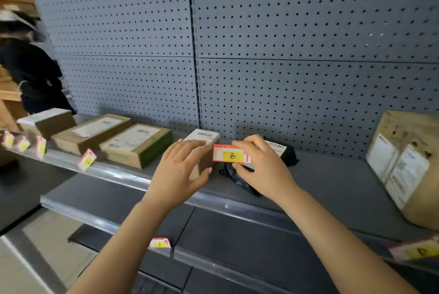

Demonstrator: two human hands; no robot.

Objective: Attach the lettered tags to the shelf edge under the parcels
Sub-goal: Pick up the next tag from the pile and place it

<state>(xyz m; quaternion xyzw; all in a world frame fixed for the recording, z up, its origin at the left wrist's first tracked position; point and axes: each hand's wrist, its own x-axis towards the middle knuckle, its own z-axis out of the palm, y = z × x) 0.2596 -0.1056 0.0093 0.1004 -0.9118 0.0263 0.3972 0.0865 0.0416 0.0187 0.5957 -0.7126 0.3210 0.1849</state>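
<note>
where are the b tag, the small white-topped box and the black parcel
B tag [232, 156], head view, yellow patch
small white-topped box [204, 136], head view, barcode label
black parcel [291, 157], head view, right end

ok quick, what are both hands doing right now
Left hand: open, fingers straight, over the small box; contact unclear.
Right hand: pinching the B tag.

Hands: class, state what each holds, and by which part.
Right hand pinches the B tag by its right end; left hand lies open, gripping nothing.

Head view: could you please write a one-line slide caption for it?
Right hand pinches the B tag over the parcel shelf; left hand open beside it.
</note>
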